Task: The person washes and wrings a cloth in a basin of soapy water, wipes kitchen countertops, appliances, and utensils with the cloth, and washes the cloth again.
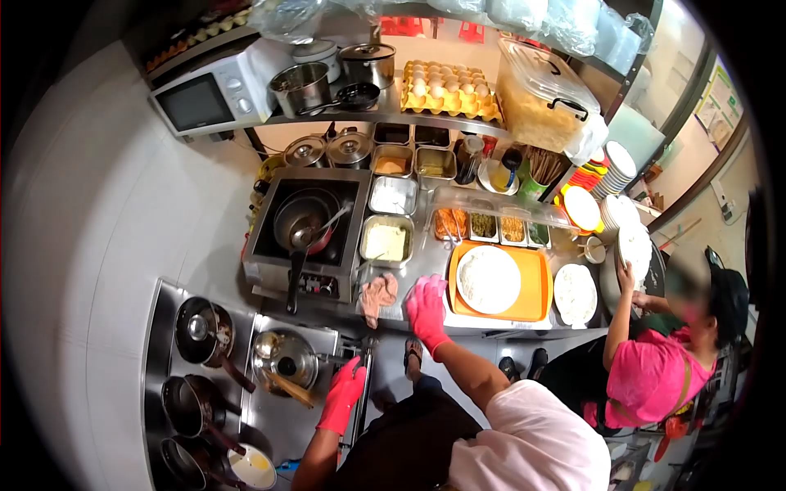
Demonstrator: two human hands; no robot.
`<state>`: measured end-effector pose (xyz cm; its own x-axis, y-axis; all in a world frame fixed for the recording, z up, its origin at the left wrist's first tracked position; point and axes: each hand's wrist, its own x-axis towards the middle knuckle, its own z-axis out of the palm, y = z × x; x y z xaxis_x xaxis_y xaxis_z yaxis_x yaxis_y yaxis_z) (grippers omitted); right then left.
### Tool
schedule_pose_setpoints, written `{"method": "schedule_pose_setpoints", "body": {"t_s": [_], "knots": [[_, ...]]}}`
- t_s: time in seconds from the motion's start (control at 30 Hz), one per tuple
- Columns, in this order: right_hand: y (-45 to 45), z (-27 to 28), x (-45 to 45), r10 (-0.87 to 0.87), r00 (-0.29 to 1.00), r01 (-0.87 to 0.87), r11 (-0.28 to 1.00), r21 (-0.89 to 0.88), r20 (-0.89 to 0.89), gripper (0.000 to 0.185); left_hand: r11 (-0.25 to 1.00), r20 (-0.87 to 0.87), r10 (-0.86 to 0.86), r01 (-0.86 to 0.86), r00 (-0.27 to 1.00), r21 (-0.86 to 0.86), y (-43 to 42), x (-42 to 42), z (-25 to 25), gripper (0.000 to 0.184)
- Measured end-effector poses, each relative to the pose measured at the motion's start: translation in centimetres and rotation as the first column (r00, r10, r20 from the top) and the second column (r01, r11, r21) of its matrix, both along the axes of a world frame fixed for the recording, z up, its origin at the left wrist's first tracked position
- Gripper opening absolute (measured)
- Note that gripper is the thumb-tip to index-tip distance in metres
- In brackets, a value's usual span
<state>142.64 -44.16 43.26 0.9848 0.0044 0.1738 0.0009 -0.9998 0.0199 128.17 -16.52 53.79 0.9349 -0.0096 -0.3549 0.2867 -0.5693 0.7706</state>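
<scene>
My left hand [345, 393], in a pink rubber glove, is closed round the dark handle of a pan [285, 360] on the steel surface at lower left. A glass lid and a wooden utensil [290, 389] are at that pan. My right hand [426, 308], also gloved in pink, rests on the counter edge with its fingers spread, holding nothing. It lies between a crumpled pinkish cloth [378, 298] and an orange tray [535, 284] bearing a white plate of rice [489, 279].
A wok [306, 218] with a ladle sits on the cooker, its handle toward me. More pans [192, 405] stand at far left. Food containers [388, 240] line the counter. At right, a co-worker in pink [655, 376] holds a white plate [634, 252]. Eggs [442, 84] are on the shelf.
</scene>
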Motion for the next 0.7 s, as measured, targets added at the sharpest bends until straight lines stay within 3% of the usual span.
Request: {"method": "schedule_pose_setpoints", "body": {"t_s": [0.03,0.07,0.13,0.23,0.33,0.43,0.47,0.57,0.6,0.7], "knots": [[0.3,0.3,-0.2,0.044,0.999,-0.048,0.949,0.311,0.022,0.073,1.0,-0.01,0.008,-0.008,1.0,0.009,-0.9,2.0,-0.2,0.058],[0.1,0.3,1.1,0.05,0.999,-0.053,0.937,0.344,0.017,0.074,1.0,-0.024,0.013,-0.013,1.0,0.021,-1.9,4.0,-0.6,0.058],[-0.6,0.9,4.5,0.023,1.0,-0.024,0.929,0.369,0.007,0.072,0.998,-0.077,0.059,-0.056,0.995,0.033,-4.3,7.9,-0.5,0.056],[-2.7,1.1,10.6,-0.028,0.998,0.003,0.936,0.351,0.064,0.067,0.995,0.216,-0.044,0.023,0.975,0.101,-6.7,13.3,-3.3,0.071],[-4.3,1.5,14.2,0.046,0.997,-0.066,0.935,0.348,0.064,0.064,0.993,0.227,-0.052,0.025,0.973,0.119,-9.4,17.8,-3.7,0.08],[-4.7,2.5,13.7,0.129,0.989,-0.145,0.925,0.35,0.068,0.059,0.908,0.217,-0.139,0.037,0.966,0.417,-10.6,20.2,-6.3,0.086],[-4.6,2.8,12.5,0.168,0.984,-0.177,0.922,0.344,0.055,0.059,0.887,0.27,-0.146,0.005,0.952,0.463,-11.0,20.4,-6.6,0.071],[-3.8,3.8,7.1,0.317,0.947,-0.311,0.869,0.385,0.051,0.058,0.91,0.143,-0.181,0.11,0.973,0.4,-9.7,20.1,-9.4,0.049],[-3.7,3.3,5.5,0.379,0.925,-0.345,0.834,0.43,0.009,0.059,0.889,0.176,-0.204,0.107,0.963,0.445,-9.9,19.5,-8.3,0.03],[-2.5,1.5,3.5,0.462,0.886,-0.405,0.815,0.413,-0.043,0.061,0.947,0.126,-0.106,0.062,0.986,0.314,-9.1,15.1,-5.8,0.026]]}}
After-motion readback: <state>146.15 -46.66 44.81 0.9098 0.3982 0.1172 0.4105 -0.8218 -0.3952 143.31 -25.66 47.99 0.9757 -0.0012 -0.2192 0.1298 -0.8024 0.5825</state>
